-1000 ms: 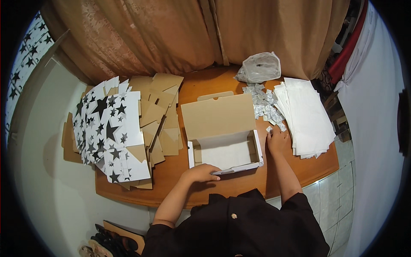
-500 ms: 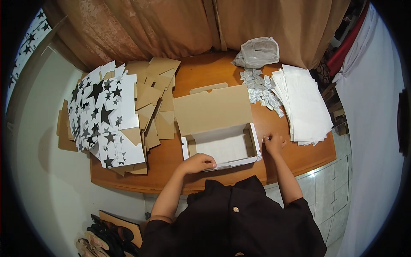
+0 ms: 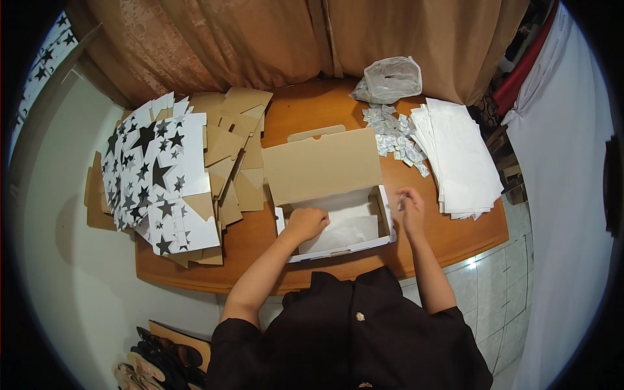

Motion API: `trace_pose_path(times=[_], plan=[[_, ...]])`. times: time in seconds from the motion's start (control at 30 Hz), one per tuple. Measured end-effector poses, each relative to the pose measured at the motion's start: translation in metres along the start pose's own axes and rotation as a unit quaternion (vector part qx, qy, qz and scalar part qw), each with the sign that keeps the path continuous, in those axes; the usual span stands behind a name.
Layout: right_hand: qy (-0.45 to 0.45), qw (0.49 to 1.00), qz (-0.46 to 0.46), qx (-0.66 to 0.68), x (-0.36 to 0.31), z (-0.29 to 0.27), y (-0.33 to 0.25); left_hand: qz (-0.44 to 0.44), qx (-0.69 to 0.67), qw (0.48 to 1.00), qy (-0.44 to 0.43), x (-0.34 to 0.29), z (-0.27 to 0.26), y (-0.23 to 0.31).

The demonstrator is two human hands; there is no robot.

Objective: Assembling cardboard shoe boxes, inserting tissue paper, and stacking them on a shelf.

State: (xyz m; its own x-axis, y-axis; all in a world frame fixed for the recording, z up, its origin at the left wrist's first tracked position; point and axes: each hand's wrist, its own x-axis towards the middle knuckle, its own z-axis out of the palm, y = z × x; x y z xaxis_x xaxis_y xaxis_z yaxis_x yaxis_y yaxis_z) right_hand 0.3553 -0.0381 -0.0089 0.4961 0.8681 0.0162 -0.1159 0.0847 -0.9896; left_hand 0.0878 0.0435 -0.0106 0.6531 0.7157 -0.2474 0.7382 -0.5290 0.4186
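Note:
An open cardboard box (image 3: 387,224), white outside and brown inside, stands on the table with its brown lid (image 3: 322,166) folded back. White paper (image 3: 348,233) lines its floor. My left hand (image 3: 307,224) reaches into the box's left part, fingers curled down at the paper and closed on its edge, as far as I can see; the fingertips are hidden. Just beyond the box's right wall, my right hand (image 3: 412,209) is raised with its fingers pinched. A small pale sachet seems to be between them, slightly blurred.
Flat star-printed white boxes (image 3: 162,175) and brown cardboard pieces (image 3: 244,149) are stacked at left. Small silvery sachets (image 3: 393,136) lie scattered at the back right, before a clear plastic bag (image 3: 392,79). White paper sheets (image 3: 461,159) are piled at right. A brown curtain (image 3: 234,45) hangs behind.
My left hand has moved from the box's front edge into the box, and the paper inside has shifted. My right hand has lifted slightly and turned upward beside the box.

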Motion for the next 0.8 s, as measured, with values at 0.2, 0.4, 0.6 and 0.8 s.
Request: trace_pose_path(times=[0.2,0.4,0.6,0.8], plan=[[-0.216,0.885,-0.145,-0.387,-0.021,0.045,-0.035,0.03,-0.045,0.998,-0.013,0.004,-0.005,-0.01],[-0.386,0.675,-0.149,-0.611,-0.026,0.07,-0.002,0.077,0.097,0.987,0.102,-0.003,-0.009,-0.003],[-0.401,0.646,-0.063,-0.646,-0.029,0.075,0.01,0.102,0.149,0.894,0.409,-0.013,-0.029,0.012],[-0.395,0.618,-0.005,-0.68,-0.029,0.079,0.001,0.109,0.117,0.93,0.332,-0.01,-0.026,-0.014]])
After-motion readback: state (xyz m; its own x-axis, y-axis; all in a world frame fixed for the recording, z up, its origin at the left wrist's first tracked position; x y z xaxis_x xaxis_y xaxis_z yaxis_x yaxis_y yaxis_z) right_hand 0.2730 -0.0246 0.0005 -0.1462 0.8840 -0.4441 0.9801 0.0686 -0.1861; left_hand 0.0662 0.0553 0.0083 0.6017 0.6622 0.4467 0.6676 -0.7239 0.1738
